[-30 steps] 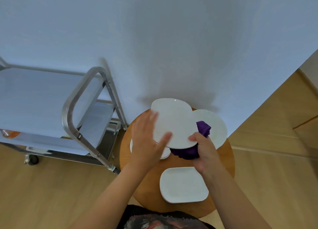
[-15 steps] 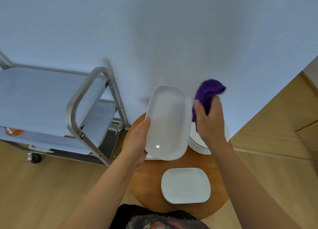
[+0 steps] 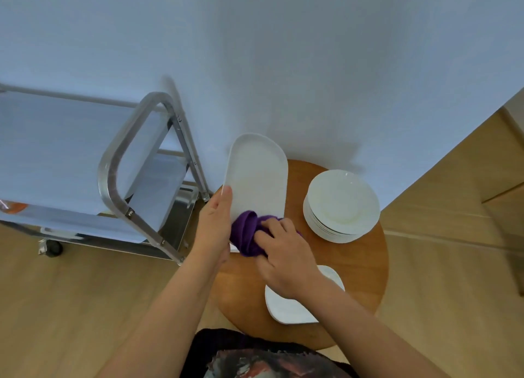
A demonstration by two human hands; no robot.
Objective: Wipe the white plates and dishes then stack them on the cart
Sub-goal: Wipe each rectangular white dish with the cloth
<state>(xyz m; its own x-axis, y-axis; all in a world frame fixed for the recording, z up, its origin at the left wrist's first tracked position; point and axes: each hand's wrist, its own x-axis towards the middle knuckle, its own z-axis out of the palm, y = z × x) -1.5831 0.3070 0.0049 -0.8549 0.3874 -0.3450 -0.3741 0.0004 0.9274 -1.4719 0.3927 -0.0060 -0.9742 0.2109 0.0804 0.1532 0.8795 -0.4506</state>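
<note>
My left hand [image 3: 213,230] holds a white oblong dish [image 3: 256,176] by its left edge, tilted up above the round wooden table [image 3: 365,267]. My right hand [image 3: 283,258] grips a purple cloth [image 3: 246,232] and presses it against the dish's near end. A stack of round white plates [image 3: 341,206] sits at the table's far right. Another white rectangular dish [image 3: 286,306] lies at the table's near side, partly hidden by my right forearm. The metal cart [image 3: 113,176] stands to the left.
The cart's top shelf [image 3: 56,150] and lower shelf [image 3: 158,184] are grey sheets; a wheel [image 3: 52,248] rests on the wooden floor. A white wall [image 3: 283,65] rises just behind the table. An orange item [image 3: 15,207] shows at the cart's left edge.
My left hand turned the dish face up. My right hand raised the cloth beside the dish, then brought it down onto the dish's near end. The round plate stack is now uncovered.
</note>
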